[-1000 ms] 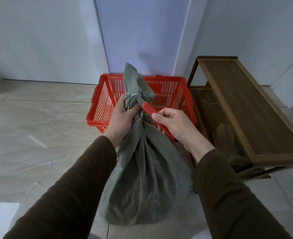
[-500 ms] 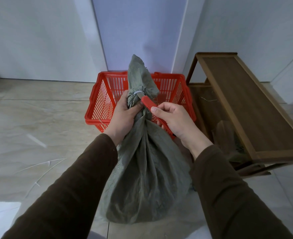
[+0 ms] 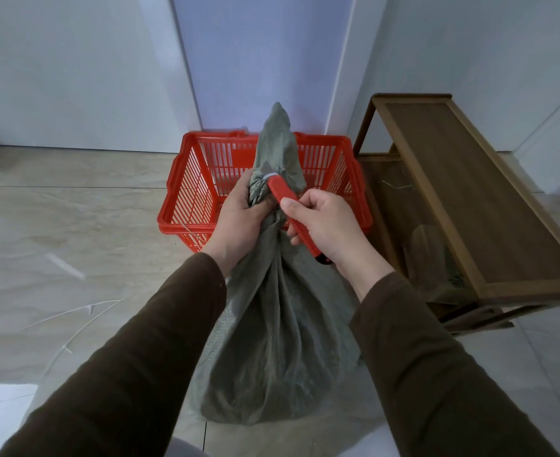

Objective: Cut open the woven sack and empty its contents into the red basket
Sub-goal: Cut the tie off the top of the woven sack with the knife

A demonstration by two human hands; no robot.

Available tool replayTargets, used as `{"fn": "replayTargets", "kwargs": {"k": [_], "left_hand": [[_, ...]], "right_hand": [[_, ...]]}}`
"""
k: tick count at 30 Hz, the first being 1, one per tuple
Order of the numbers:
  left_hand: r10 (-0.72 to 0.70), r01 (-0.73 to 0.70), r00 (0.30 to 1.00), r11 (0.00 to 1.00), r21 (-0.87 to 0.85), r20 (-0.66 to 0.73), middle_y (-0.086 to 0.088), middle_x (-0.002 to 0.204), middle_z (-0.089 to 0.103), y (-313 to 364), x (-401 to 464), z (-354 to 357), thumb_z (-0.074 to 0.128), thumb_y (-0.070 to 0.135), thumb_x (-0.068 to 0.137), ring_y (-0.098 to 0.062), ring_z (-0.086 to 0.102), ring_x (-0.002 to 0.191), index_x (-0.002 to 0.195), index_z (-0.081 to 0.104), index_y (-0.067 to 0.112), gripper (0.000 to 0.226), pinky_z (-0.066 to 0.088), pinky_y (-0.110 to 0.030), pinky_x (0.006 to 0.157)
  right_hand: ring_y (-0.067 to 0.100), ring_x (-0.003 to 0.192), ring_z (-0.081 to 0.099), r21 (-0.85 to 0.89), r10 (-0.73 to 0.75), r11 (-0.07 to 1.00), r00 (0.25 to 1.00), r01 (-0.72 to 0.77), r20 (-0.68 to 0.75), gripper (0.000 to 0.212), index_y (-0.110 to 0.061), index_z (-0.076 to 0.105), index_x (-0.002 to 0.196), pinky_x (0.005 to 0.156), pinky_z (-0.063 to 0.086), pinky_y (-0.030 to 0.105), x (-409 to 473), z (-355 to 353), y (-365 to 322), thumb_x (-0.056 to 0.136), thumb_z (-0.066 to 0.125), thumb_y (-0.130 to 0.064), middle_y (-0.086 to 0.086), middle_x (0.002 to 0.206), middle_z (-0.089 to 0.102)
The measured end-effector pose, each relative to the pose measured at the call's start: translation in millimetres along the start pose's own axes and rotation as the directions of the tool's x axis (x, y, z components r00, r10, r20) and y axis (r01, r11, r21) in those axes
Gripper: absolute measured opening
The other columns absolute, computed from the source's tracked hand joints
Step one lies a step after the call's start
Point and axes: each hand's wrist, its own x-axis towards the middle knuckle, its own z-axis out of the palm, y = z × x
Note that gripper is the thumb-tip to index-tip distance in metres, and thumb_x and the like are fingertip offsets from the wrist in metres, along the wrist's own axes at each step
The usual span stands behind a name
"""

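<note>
A grey-green woven sack [image 3: 278,341] stands upright on the floor in front of me, its neck gathered and bound with a pale tie. My left hand [image 3: 239,222] grips the neck just below the tie. My right hand [image 3: 328,225] holds a red utility knife [image 3: 290,206], its short blade against the tie on the neck. The red basket [image 3: 189,189] sits on the floor just behind the sack, and what shows of its inside holds nothing. The sack's loose top sticks up in front of the basket's far wall.
A low wooden shelf unit [image 3: 470,192] stands at the right, close to the basket, with grey sacking on its lower level. White cut ties [image 3: 70,311] lie on the tiled floor at left. White walls and a door close off the back.
The sack's neck and both hands have shifted slightly, and the knife tip now sits right at the tie. My grip on the neck and on the knife is unchanged.
</note>
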Motion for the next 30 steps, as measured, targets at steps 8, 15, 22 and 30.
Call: {"fn": "replayTargets", "kwargs": {"k": [8, 15, 22, 30], "left_hand": [[0.046, -0.055, 0.996, 0.991, 0.121, 0.077, 0.015, 0.102, 0.073, 3, -2, -3, 0.059, 0.005, 0.1, -0.002, 0.069, 0.1, 0.123, 0.065, 0.02, 0.028, 0.052, -0.017, 0.088], [0.034, -0.032, 0.999, 0.962, 0.27, -0.003, 0.004, 0.117, 0.072, 2, 0, -6, 0.064, 0.023, 0.101, -0.009, 0.068, 0.108, 0.127, 0.065, 0.027, 0.025, 0.054, -0.033, 0.098], [0.039, -0.023, 0.999, 0.915, 0.402, -0.03, 0.013, 0.117, 0.072, -1, 5, -4, 0.061, 0.024, 0.102, 0.0, 0.066, 0.107, 0.133, 0.063, 0.031, 0.031, 0.052, -0.026, 0.097], [0.021, 0.055, 0.986, 0.895, 0.442, -0.165, -0.001, 0.108, 0.074, -10, 12, -26, 0.066, 0.011, 0.097, 0.005, 0.068, 0.096, 0.121, 0.066, 0.014, 0.024, 0.049, -0.012, 0.086]], "right_hand": [[0.011, 0.051, 0.051, 0.368, 0.051, 0.906, 0.918, -0.208, 0.393, 0.024, -0.009, 0.062, 0.106, 0.047, 0.044, 0.024, -2, -4, 4, 0.11, 0.051, -0.03, 0.0, 0.067, 0.06], [0.012, 0.046, 0.053, -0.086, 0.014, 0.996, 0.995, -0.005, 0.098, 0.032, -0.018, 0.065, 0.082, 0.049, 0.046, 0.034, 4, 6, 4, 0.105, 0.052, -0.036, -0.008, 0.057, 0.059], [0.02, 0.071, 0.065, -0.469, -0.079, 0.881, 0.997, 0.063, -0.015, 0.037, -0.025, 0.063, 0.082, 0.061, 0.047, 0.038, 1, 13, 0, 0.104, 0.046, -0.049, -0.004, 0.079, 0.067], [0.028, 0.071, 0.068, -0.132, 0.075, 0.987, 0.989, -0.092, -0.129, 0.034, -0.024, 0.065, 0.087, 0.079, 0.061, 0.06, -8, -29, 5, 0.104, 0.045, -0.046, 0.003, 0.079, 0.069]]}}
